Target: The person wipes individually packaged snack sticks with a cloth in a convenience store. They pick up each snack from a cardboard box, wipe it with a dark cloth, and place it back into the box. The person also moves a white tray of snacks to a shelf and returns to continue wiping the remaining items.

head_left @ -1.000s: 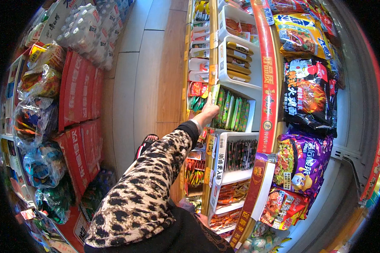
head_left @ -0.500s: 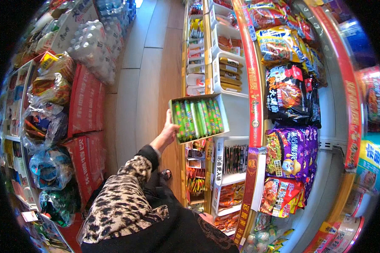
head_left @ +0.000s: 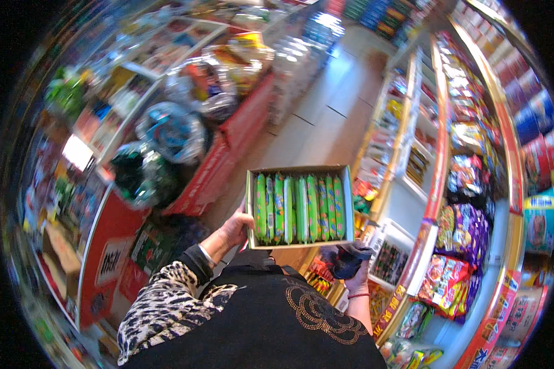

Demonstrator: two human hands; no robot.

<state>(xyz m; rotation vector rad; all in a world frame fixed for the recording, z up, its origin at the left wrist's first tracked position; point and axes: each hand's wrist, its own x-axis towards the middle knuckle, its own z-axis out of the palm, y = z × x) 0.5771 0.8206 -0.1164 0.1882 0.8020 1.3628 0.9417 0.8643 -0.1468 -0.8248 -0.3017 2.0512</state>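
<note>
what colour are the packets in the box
The packets in the box are bright green, some with small multicoloured marks; the head view shows this best.

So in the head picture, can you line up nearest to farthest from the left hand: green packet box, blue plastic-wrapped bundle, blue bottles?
1. Green packet box: gripped by the left hand.
2. Blue plastic-wrapped bundle: over on the left.
3. Blue bottles: far off, near the top.

Left hand [head_left: 232,230] — partly behind box [head_left: 349,212]; green item [head_left: 68,92] far left — blurred
</note>
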